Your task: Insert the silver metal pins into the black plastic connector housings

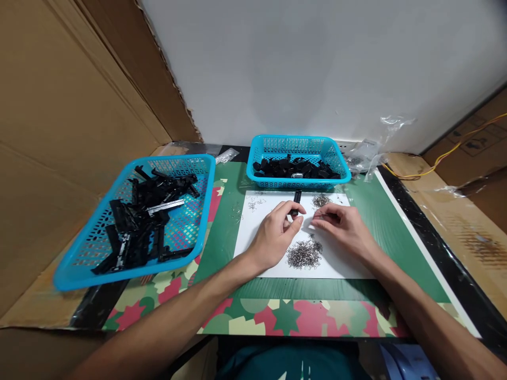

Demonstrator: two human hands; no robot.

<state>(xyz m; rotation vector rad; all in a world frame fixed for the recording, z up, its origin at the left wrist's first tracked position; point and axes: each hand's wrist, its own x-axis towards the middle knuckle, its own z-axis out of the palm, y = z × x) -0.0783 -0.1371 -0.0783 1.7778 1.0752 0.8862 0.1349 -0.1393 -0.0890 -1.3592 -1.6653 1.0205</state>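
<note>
My left hand is closed around a narrow black plastic part, which sticks up past the fingers over a white sheet. To its right, the thumb and fingertips of my right hand are pinched together; whatever is between them is too small to make out. Below and between both hands lies a pile of small metal springs or clips. A smaller heap of similar metal pieces sits just beyond my right fingers. A few loose thin wire pieces are scattered at the sheet's far left.
A large blue basket of long black plastic parts stands at the left. Behind the sheet is another blue basket with smaller black pieces. Clear plastic bags lie at the back right, near a yellow cable. Cardboard walls the left.
</note>
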